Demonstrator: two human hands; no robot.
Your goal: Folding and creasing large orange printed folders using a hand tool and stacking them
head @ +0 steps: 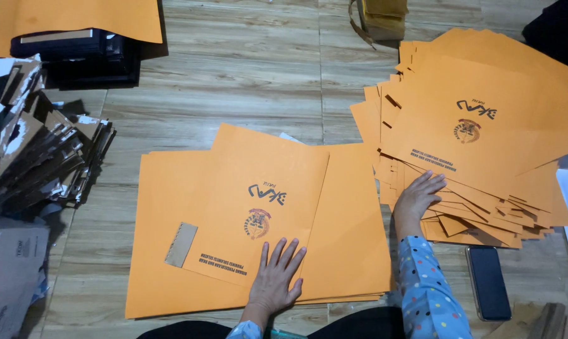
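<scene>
- Left hand [276, 280] fingers [288, 253] spread flat, pressing the printed orange folder [265, 194].
- Right hand [417, 196] fingers, slightly parted, rest on the orange stack [479, 125] right of that folder; judged mid-assembly, needing one sheet pulled free.

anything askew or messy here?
Yes. The orange sheet stack under the right hand is fanned out, edges jutting unevenly. The printed folder under the left hand lies skewed on its pile. The dark card heap looks tumbled.
</scene>
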